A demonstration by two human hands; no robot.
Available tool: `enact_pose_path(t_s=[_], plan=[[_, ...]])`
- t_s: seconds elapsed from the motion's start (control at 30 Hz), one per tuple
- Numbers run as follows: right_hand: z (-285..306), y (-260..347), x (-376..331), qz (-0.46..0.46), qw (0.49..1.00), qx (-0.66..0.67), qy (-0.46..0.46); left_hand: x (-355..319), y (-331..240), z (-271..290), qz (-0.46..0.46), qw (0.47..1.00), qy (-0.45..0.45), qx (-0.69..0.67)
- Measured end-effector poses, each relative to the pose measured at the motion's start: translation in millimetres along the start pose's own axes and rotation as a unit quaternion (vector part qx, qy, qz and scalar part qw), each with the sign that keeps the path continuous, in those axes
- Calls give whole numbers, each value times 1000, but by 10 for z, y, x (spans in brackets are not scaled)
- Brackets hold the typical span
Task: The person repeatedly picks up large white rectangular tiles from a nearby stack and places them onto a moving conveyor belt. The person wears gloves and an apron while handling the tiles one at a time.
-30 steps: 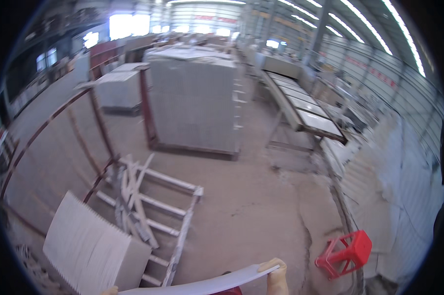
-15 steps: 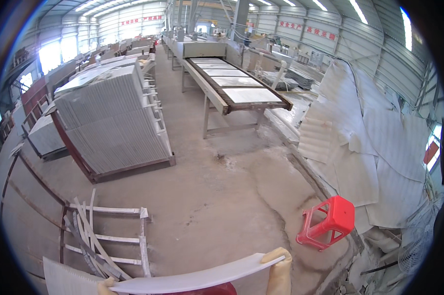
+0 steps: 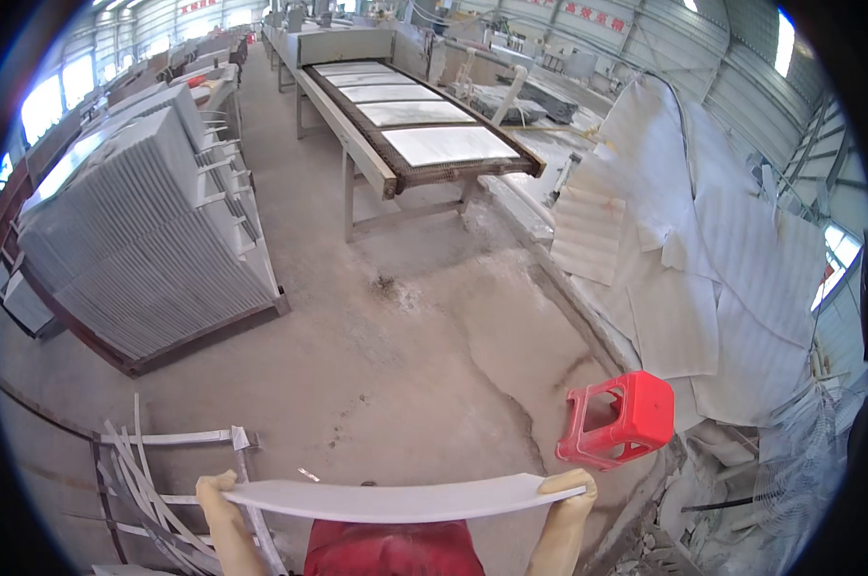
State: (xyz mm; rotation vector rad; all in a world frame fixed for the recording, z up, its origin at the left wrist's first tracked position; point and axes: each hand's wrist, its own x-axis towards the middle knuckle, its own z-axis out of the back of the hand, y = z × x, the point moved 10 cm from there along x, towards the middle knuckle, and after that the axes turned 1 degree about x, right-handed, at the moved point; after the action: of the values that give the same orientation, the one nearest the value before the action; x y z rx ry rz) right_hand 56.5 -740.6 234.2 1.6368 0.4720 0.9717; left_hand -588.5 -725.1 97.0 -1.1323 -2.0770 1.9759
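A thin, pale slab spans the space in front of my body, seen nearly edge-on. My left hand, in a cream glove, is closed around its left end. At the opposite end, my right hand, gloved alike, grips the edge with the fingers over the top. Part of my red clothing shows below the slab. To the left of my left hand is a low metal rack with several loose pale strips lying across it.
A red plastic stool stands on the floor to the right. Ahead, a long conveyor carries several white slabs. Tightly stacked slabs lean on a frame at left. Large pale sheets and rubble line the right side.
The slab has come up and to the right, away from the pale slabs at lower left, and is now more level. My left hand has come fully into view. The whole scene has shifted left.
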Motion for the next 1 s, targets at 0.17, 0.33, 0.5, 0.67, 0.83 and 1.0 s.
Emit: enact_pose_path(t_s=[0.17,0.33,0.5,0.67,0.83,1.0], plan=[[-16,-233,615,0,999,10,-32,365,81,-1036,-32,998,54,9],[-89,-641,1486,-50,996,32,-61,448,348,-1947,-22,999,38,28],[-68,-1210,2486,-52,996,40,-62,254,342,-2951,-22,999,-1,38],[-177,-1407,3522,-30,998,33,-44,125,404,-3695,-42,999,-16,-17],[-399,-1713,4368,-1,999,49,-16,128,439,-4549,-51,998,-14,19],[-622,-2144,5081,-76,991,85,-67,463,630,-5468,-57,998,-16,25]])
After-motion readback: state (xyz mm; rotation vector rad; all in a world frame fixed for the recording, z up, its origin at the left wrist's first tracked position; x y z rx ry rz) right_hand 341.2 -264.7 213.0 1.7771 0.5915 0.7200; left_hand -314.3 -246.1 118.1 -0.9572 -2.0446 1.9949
